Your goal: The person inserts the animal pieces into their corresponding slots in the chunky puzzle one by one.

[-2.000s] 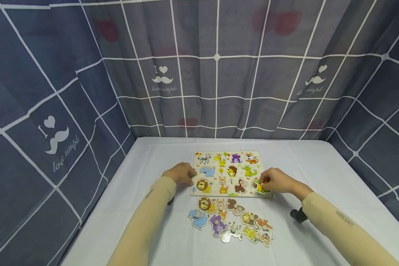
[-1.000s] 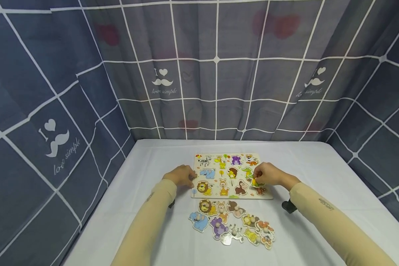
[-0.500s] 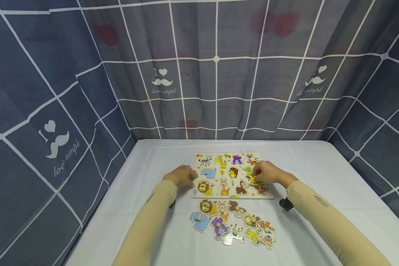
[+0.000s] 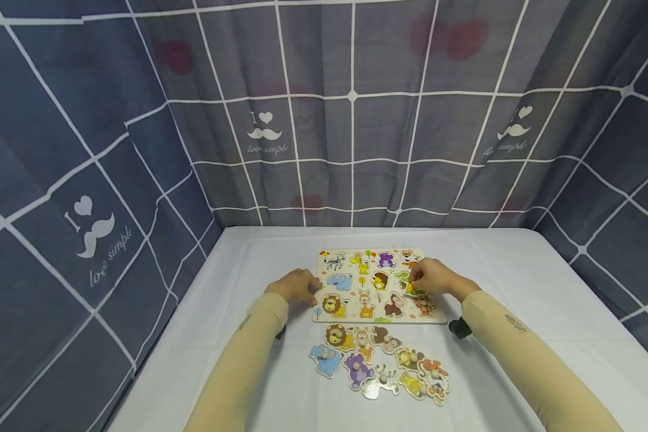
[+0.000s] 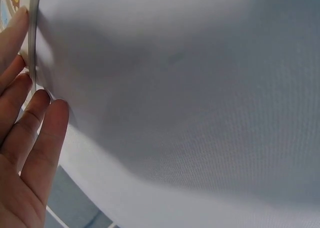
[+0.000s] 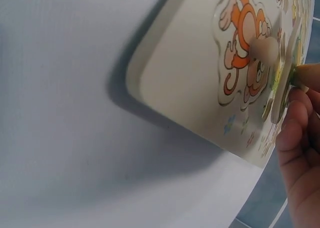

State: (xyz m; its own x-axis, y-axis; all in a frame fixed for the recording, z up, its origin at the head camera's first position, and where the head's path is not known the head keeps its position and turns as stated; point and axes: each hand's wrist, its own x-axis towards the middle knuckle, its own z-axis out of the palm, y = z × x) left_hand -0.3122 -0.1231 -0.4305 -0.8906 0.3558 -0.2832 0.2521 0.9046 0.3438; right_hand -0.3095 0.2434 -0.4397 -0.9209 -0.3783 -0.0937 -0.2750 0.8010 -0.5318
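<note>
A wooden peg puzzle board (image 4: 378, 300) with printed animals lies on the table. My left hand (image 4: 296, 285) rests at its left edge; in the left wrist view the fingers (image 5: 52, 138) are fairly straight, touching the rim. My right hand (image 4: 436, 278) pinches a green and yellow crocodile puzzle piece (image 4: 413, 290) over the board's printed crocodile. In the right wrist view this piece (image 6: 286, 77) stands tilted above the board, partly hidden by the fingertips. Beside it a monkey piece (image 6: 247, 47) with a round knob sits on the board's corner.
In front of the board lie several loose knobbed pieces, among them a lion (image 4: 339, 337), a blue elephant (image 4: 326, 360), a purple hippo (image 4: 359, 369) and a zebra (image 4: 380, 381). Some overlap at the right. A checked curtain (image 4: 324, 132) encloses the white table (image 4: 248, 384).
My right hand has carried the crocodile piece from the board's lower right corner up and left to the printed crocodile, uncovering the monkey. The left hand has stayed at the board's edge.
</note>
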